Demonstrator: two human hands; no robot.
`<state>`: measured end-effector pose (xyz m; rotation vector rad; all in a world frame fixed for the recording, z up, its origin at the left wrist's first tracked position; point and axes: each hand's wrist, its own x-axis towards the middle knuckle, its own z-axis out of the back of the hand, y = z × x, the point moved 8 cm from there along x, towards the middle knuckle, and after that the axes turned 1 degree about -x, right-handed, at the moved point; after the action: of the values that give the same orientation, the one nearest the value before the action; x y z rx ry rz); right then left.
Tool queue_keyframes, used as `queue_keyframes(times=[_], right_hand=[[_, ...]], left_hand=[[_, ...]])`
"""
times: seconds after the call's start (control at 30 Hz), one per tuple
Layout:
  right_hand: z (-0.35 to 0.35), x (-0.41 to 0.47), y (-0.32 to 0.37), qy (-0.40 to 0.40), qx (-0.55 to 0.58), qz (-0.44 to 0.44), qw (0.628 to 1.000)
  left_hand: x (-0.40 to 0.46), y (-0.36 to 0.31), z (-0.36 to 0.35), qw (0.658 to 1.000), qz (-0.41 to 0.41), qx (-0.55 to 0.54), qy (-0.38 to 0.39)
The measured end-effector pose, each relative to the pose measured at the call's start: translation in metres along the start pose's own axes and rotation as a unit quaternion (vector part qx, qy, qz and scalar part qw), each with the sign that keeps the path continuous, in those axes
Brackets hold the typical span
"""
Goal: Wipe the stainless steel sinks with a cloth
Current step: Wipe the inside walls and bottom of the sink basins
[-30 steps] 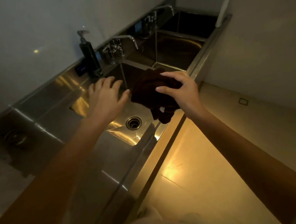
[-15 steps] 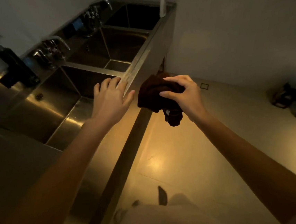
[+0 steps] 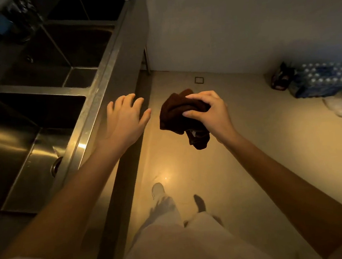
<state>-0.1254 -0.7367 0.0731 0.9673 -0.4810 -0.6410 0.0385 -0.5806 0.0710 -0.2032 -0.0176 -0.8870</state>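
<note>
A: Status of the wipe?

B: No contact at present. The right hand holds the dark cloth bunched between thumb and curled fingers, in the air over the floor, clear of the steel unit. The left hand is spread, fingers straight, holding nothing, above the front rim of the table.

A: What is done, what is left?

B: It cannot be determined from this view which basins are wiped. The near sink shows bright reflections on its wall and base; the middle sink and the far sink lie in shadow. Judgement: the cloth is off the steel, so wiping is either between basins or pending.

A: Edges and clearance?

B: The front rim runs diagonally, with a raised divider between near and middle basins. The taps at the upper left are blurred. The floor to the right is open near the person; a pack of bottles stands well apart by the wall. One shoe is forward, near the unit's front.
</note>
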Motion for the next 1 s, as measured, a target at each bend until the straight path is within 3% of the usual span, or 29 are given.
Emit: queue_keyframes(times=[0.5,1.0], right_hand=[[-0.076,0.157,0.055,-0.049,-0.059,0.021,0.997],[-0.141,0.243,0.084,-0.001,-0.065,0.059,0.996]], left_hand=[[0.158,0.112,0.015,0.999,-0.035,-0.01,-0.025],[0.196,0.181,0.026,0.999,0.02,-0.03,-0.035]])
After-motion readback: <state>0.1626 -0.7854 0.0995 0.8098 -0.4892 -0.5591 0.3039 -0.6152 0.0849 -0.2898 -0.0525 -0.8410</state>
